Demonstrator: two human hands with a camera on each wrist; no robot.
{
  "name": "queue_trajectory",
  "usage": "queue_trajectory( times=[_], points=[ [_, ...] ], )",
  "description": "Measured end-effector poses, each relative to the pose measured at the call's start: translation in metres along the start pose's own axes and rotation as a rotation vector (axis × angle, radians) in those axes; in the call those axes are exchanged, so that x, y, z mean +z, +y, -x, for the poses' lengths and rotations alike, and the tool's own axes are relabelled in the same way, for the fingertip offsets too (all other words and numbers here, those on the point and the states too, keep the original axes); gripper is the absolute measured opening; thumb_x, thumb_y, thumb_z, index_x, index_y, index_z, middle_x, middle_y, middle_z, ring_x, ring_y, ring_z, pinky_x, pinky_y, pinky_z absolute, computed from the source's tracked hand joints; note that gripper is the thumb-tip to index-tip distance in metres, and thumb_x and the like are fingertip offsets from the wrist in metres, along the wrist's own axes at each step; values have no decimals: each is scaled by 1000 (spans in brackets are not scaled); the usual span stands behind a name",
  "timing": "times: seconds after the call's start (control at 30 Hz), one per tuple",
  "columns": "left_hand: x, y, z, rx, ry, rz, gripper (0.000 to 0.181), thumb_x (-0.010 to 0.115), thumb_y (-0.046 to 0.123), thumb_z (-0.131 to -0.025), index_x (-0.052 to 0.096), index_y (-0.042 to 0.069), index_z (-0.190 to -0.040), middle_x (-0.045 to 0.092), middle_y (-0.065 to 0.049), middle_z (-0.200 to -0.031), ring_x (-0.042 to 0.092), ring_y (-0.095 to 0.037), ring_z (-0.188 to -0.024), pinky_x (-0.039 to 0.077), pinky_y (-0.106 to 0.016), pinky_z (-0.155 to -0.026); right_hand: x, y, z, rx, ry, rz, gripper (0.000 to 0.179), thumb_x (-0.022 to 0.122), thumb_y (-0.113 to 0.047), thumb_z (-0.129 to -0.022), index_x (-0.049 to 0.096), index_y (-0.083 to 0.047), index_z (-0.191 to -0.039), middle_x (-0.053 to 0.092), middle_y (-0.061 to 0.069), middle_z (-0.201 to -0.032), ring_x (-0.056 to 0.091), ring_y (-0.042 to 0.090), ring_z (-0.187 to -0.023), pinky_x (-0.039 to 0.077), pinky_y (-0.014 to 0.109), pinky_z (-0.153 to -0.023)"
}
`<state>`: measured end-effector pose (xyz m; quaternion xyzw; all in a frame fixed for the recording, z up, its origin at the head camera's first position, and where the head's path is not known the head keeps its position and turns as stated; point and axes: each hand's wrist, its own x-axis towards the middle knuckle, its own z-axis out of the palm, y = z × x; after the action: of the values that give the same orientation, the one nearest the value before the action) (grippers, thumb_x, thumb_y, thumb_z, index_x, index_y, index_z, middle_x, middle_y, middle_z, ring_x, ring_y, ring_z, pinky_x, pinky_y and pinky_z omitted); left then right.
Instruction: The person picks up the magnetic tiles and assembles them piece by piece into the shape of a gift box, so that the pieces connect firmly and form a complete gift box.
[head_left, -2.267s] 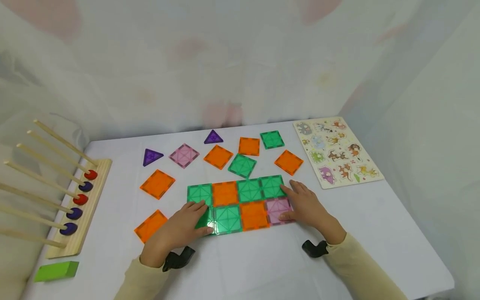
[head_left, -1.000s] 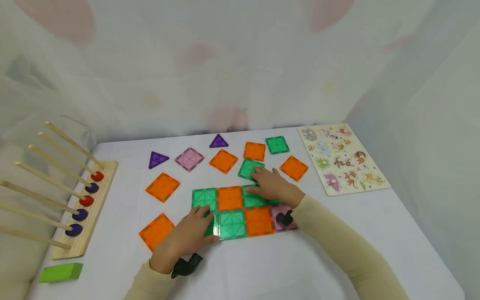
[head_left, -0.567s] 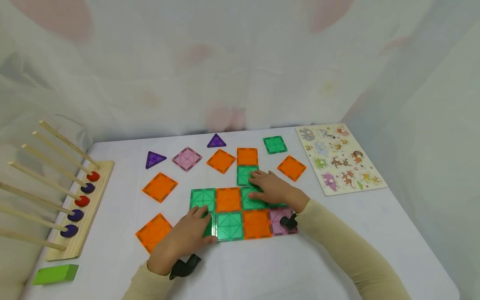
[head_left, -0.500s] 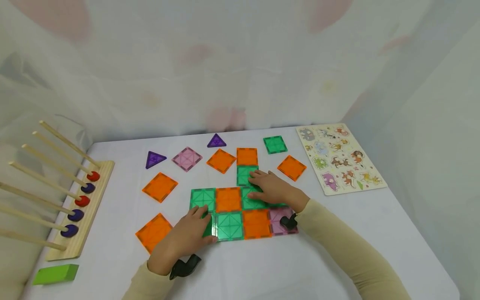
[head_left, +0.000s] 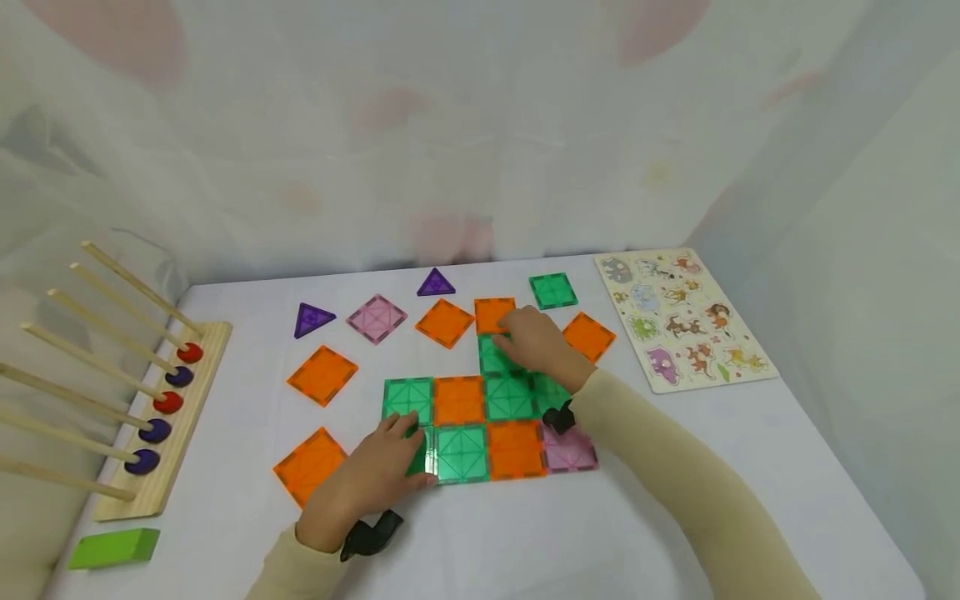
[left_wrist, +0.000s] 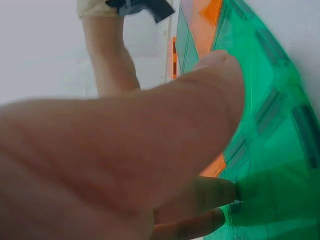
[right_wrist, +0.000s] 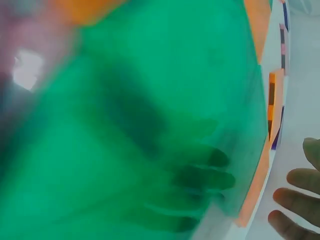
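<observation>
A flat block of translucent square magnetic tiles, in two rows, lies mid-table; one orange tile (head_left: 516, 452) and a pink tile (head_left: 570, 450) are in its near row. My left hand (head_left: 371, 467) rests on a green tile at the block's lower left corner; in the left wrist view the thumb (left_wrist: 220, 85) reaches over the green surface. Above the far row, a green square tile (head_left: 493, 357) and an orange square tile (head_left: 491, 315) line up in a column. My right hand (head_left: 542, 346) is over this column, its fingertips at their right edges; the right wrist view shows its fingers (right_wrist: 300, 197) spread.
Loose orange tiles (head_left: 322, 375), a pink tile (head_left: 377, 318), two purple triangles (head_left: 313, 320) and a green tile (head_left: 553, 290) lie around the block. A wooden peg rack (head_left: 168, 433) and a green bar (head_left: 114, 548) stand left. An animal puzzle board (head_left: 686, 321) lies right.
My right hand has moved from the block's right end to the upper tiles. The green and orange squares there have turned straight and joined above the block. The left hand stays put.
</observation>
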<state>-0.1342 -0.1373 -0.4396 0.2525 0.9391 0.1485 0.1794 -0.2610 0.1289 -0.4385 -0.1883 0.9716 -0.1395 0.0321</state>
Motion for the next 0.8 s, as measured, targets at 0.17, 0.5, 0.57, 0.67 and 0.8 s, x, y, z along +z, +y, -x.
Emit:
queue_trajectory(
  times=[0.17,0.5,0.57,0.67,0.8],
  points=[
    [0,0,0,-10,-15,3,67,69,42,-86,53,-3,-133,37,-21,-150,31,-45,-139,33,-58,-109,0,-11,-22,-44,15,5,23,57,-23,-96,68,-3,-92,62,7,-80,57,23,-75,49,33,-69],
    [0,1,1,-15,-21,10,67,68,43,-86,54,-2,-133,37,-20,-150,31,-44,-139,33,-57,-110,9,-33,-50,-73,-53,181,19,58,-22,-94,71,-10,-101,70,6,-103,58,28,-98,51,37,-86],
    [0,1,1,-18,-20,9,67,68,43,-86,54,-2,-133,38,-20,-150,31,-43,-139,33,-57,-109,10,-38,-53,-94,-88,192,23,61,-28,-94,71,-10,-103,69,6,-108,57,28,-101,51,37,-89],
    [0,1,2,-14,-11,7,66,68,43,-86,54,-2,-133,38,-20,-149,32,-43,-139,34,-57,-110,14,-44,-56,-94,-142,218,36,58,-40,-95,66,-11,-114,63,6,-125,54,28,-114,48,42,-97],
    [-2,1,3,-3,3,0,66,68,42,-86,54,-2,-133,39,-20,-149,33,-44,-138,34,-57,-109,20,-45,-59,-97,-273,262,63,39,-55,-98,41,-14,-146,33,4,-156,31,26,-143,28,52,-115]
  ],
)
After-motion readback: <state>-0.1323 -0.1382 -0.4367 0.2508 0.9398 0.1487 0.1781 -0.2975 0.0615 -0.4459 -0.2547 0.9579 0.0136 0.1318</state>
